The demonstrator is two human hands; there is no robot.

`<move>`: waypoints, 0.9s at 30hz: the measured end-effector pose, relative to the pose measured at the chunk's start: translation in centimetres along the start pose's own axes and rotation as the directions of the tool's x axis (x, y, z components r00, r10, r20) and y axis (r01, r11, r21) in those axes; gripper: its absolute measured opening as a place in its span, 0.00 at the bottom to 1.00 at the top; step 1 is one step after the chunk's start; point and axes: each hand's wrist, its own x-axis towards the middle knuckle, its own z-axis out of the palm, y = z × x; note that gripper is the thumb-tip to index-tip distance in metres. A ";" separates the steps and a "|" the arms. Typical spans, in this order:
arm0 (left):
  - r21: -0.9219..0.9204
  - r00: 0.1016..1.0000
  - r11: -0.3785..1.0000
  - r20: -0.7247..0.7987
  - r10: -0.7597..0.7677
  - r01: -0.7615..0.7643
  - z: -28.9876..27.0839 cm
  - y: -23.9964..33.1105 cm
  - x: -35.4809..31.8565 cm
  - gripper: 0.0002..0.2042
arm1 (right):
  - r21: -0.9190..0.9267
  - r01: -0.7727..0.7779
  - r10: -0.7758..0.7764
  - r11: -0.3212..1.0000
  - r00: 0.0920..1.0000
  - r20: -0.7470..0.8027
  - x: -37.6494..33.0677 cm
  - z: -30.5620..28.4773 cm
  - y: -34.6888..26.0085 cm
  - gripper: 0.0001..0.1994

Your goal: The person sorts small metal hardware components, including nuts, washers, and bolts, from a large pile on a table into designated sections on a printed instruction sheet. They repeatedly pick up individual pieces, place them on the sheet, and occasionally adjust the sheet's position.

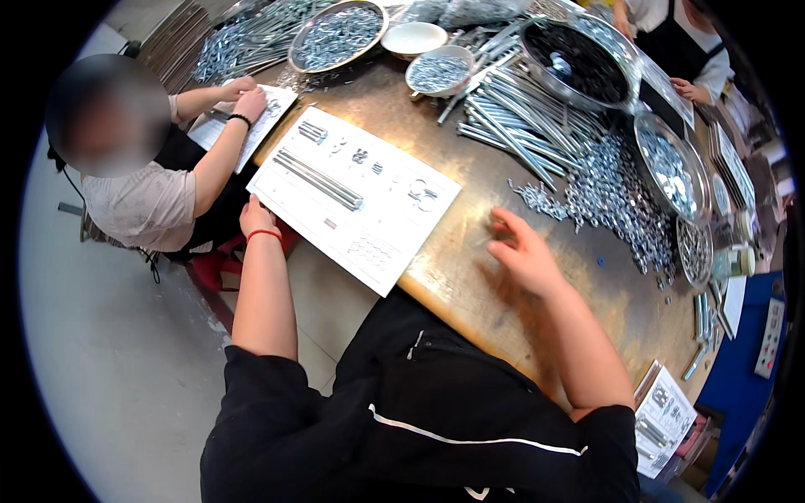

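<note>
A white card (381, 226) lies on the wooden table, its near left part jutting past the edge. On it show long metal rods (319, 178), short rods (313, 131), two rings (421, 194) and small dark parts; I cannot tell which are real and which printed. My left hand (258, 218), with a red band at the wrist, grips the card's left edge, some fingers hidden beneath. Over the tabletop, right of the card, my right hand (524, 253) holds nothing; its fingers are apart and slightly bent. Loose nuts (616, 197) and small screws (541, 201) lie beyond it.
Long metal tubes (524, 117) are heaped at the back. Around them stand a basin of black parts (631, 96), a tray of screws (293, 59) and bowls. A co-worker (151, 201) sits at left, another (683, 42) at far right. Stacked cards (662, 411) lie at lower right.
</note>
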 end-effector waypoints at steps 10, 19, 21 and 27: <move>0.201 0.986 0.978 0.162 0.025 -0.058 0.0 3.8 0.0 0.13 | 0.128 -0.058 0.076 0.990 0.987 -0.139 6.8 6.1 0.3 0.30; 0.770 0.776 0.629 0.461 -0.430 -0.108 0.7 12.8 1.3 0.08 | 0.106 -0.159 0.191 0.982 0.836 -0.514 4.8 8.3 -5.0 0.21; 0.842 0.663 0.510 0.483 -0.573 -0.172 1.1 13.6 2.5 0.08 | 0.058 -0.212 0.205 0.976 0.785 -0.585 5.3 9.0 -5.7 0.18; 0.746 0.342 0.392 0.619 -0.707 -0.539 2.6 14.0 7.1 0.10 | -0.132 -0.407 0.152 0.904 0.592 -0.791 6.6 10.7 -6.5 0.14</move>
